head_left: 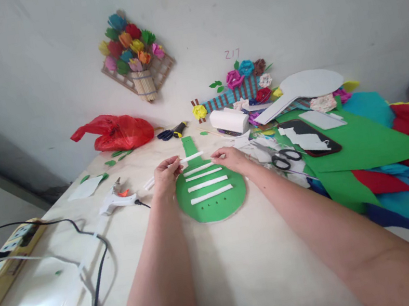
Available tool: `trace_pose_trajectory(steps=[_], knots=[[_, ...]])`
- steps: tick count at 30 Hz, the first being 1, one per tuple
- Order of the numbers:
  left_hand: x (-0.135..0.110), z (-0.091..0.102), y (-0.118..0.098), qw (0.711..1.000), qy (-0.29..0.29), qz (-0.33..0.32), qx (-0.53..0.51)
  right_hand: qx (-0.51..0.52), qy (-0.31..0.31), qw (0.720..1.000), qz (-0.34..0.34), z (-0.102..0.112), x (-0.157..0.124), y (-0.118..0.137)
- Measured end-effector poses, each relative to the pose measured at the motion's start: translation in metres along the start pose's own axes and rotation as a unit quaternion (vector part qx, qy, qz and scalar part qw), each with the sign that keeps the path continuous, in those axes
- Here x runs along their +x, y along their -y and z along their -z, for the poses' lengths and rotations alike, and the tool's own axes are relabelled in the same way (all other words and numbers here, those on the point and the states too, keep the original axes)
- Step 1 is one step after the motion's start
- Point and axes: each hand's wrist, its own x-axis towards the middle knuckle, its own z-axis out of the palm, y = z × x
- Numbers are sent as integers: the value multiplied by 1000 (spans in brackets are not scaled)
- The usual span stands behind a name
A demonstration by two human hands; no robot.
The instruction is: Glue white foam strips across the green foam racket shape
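A green guitar-shaped cutout lies flat on the table, its neck pointing away from me. Several white paper rolls lie across its body, roughly parallel. My left hand, at the cutout's upper left, pinches another white paper roll, which slants over the base of the neck. On the other side, my right hand has its fingertips closed beside the right end of the topmost roll on the body. Whether they grip anything is too small to tell. More white rolls lie partly behind my left hand.
A white glue gun lies at left, near cables and a power strip. Black-handled scissors, a phone, paper scraps and coloured sheets crowd the right. A red plastic bag and pliers are by the wall.
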Motion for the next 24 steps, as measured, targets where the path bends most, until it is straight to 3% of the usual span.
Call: trace_pose_trajectory(steps=[10,18,24], knots=[[0,-4,-1,1000,-20,-13,4,-17,-84,996,5,3,5,3],[3,-6,2,1000,11,-26,8,93,-63,993,36,-1,8,15],[3,-7,0,999,22,-43,20,260,2,965,-12,-7,13,31]])
